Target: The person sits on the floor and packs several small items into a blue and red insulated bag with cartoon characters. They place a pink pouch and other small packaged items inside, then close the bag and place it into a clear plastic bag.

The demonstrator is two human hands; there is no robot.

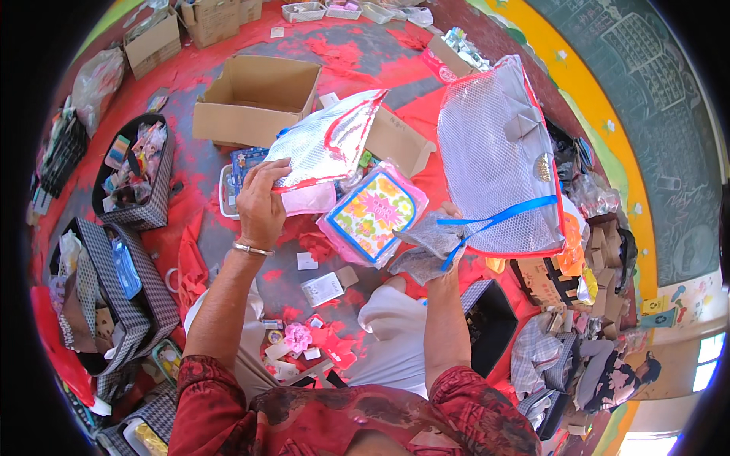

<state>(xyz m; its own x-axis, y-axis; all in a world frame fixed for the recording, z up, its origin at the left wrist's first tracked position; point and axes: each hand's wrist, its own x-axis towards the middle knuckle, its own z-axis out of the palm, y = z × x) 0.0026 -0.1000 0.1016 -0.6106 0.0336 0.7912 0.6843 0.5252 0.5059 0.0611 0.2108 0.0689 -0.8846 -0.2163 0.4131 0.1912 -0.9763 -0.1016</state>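
My left hand (pixel 262 196) pinches the lower left corner of a shiny silver foil pouch (pixel 331 140) with red trim, held up in front of me. To the right, my right hand (pixel 454 247) is closed at the lower left of a large silver insulated bag (pixel 494 163) with red edging, standing raised and spread. Blue straps (pixel 502 220) hang across that bag. Crumpled grey material (pixel 426 247) bunches over the right hand and hides most of its fingers. Between the hands, below them, lies a pink-edged packet (pixel 376 215) with a bright floral front.
Beyond the pouch stands an open cardboard box (pixel 247 125). Checked storage bins (pixel 141 205) with mixed goods line the left. By my knees lie a pink flower (pixel 297 337) and small boxes (pixel 323 289). A person (pixel 616 380) is at the far right, near more bins.
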